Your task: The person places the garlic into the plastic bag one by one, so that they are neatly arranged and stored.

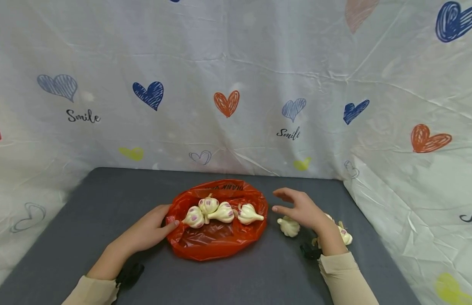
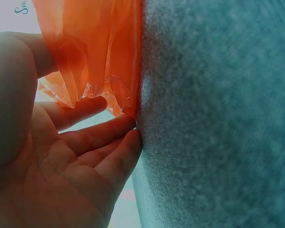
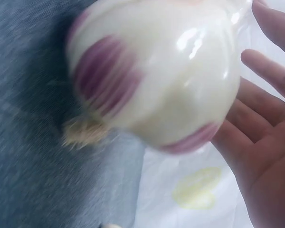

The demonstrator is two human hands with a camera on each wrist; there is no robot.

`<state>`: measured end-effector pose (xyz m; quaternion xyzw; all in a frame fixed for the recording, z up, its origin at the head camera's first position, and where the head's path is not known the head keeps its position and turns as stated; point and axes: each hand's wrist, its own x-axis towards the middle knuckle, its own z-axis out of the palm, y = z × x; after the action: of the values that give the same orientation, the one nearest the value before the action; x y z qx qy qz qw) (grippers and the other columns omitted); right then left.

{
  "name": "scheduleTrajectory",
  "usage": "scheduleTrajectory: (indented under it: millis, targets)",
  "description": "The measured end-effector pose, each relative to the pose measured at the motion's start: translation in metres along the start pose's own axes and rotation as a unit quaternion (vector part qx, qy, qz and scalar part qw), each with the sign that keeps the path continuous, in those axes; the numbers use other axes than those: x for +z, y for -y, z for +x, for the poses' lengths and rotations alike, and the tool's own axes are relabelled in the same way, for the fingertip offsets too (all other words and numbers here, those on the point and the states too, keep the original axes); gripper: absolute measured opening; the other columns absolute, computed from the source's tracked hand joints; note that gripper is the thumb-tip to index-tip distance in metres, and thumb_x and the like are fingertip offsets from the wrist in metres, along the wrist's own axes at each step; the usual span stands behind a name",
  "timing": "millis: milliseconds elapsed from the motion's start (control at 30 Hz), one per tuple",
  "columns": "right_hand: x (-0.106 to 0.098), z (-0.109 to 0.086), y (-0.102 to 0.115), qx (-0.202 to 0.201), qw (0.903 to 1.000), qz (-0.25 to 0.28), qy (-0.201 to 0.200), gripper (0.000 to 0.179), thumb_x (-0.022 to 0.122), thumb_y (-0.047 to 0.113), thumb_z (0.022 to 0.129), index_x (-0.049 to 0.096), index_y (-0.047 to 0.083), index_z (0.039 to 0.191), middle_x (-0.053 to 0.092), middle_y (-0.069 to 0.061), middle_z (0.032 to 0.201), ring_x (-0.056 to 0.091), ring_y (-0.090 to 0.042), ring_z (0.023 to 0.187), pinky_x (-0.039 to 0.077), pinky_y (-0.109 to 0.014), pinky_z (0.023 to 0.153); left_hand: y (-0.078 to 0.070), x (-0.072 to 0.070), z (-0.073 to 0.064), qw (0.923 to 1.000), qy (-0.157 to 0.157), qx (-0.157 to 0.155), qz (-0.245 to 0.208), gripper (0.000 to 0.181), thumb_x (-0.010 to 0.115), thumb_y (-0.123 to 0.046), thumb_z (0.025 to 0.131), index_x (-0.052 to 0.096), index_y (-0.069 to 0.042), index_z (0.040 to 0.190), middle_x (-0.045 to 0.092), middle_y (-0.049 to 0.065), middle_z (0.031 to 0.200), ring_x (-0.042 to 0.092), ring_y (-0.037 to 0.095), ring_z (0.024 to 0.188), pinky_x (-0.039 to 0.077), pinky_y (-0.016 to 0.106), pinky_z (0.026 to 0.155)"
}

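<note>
A red plastic bag [image 1: 205,250] lies spread wide on the table, with several white, purple-marked garlic bulbs [image 1: 223,212] inside it. My left hand [image 1: 151,228] pinches the bag's left rim, thumb over the edge and fingers outside; the left wrist view shows the fingers against the orange-looking plastic [image 2: 92,42]. To the right of the bag, my right hand [image 1: 302,207] hovers with fingers apart and nothing in them. A whitish garlic bulb [image 1: 289,226] sits just below its thumb. In the right wrist view a large, close garlic bulb [image 3: 156,71] partly covers that hand [image 3: 266,142].
More garlic bulbs [image 1: 345,235] lie by the right wrist, partly hidden behind the forearm. Dark wrist cameras [image 1: 130,274] are worn on both arms. A white curtain [image 1: 251,55] printed with hearts hangs behind the dark grey table [image 1: 118,190] and along its sides.
</note>
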<state>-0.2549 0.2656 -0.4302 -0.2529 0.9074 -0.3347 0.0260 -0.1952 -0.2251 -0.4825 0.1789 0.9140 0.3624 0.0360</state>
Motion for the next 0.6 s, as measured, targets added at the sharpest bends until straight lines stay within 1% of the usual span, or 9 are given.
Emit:
scheduleTrajectory:
  millis: [100,267,600]
  targets:
    - [0.0,-0.005,-0.005,0.005,0.9999,0.001,0.01,0.063,0.078,0.047,0.102,0.065,0.007,0.149,0.066,-0.015,0.149,0.062,-0.038,0.138,0.051,-0.061,0.112,-0.001,0.0,-0.001,1.0,0.001,-0.003,0.0,0.064,0.068,-0.04,0.11,0.052,-0.002,0.159,0.058,0.019,0.153,0.055,0.042,0.142,0.048,0.065,0.113]
    - [0.001,-0.011,-0.012,0.002,0.9999,0.003,0.015,0.062,0.076,0.047,0.104,0.064,0.007,0.15,0.066,-0.015,0.148,0.064,-0.039,0.136,0.052,-0.061,0.111,-0.004,0.0,-0.001,1.0,0.003,-0.003,0.002,0.064,0.067,-0.041,0.111,0.052,-0.001,0.159,0.058,0.021,0.152,0.056,0.043,0.141,0.049,0.065,0.113]
    - [0.002,-0.016,-0.015,0.01,0.9997,-0.005,0.024,0.061,0.077,0.048,0.103,0.066,0.007,0.148,0.067,-0.014,0.146,0.065,-0.038,0.134,0.052,-0.06,0.111,-0.005,-0.001,-0.001,1.0,0.001,0.0,-0.001,0.064,0.067,-0.041,0.11,0.052,0.0,0.158,0.057,0.022,0.153,0.055,0.043,0.141,0.049,0.065,0.112]
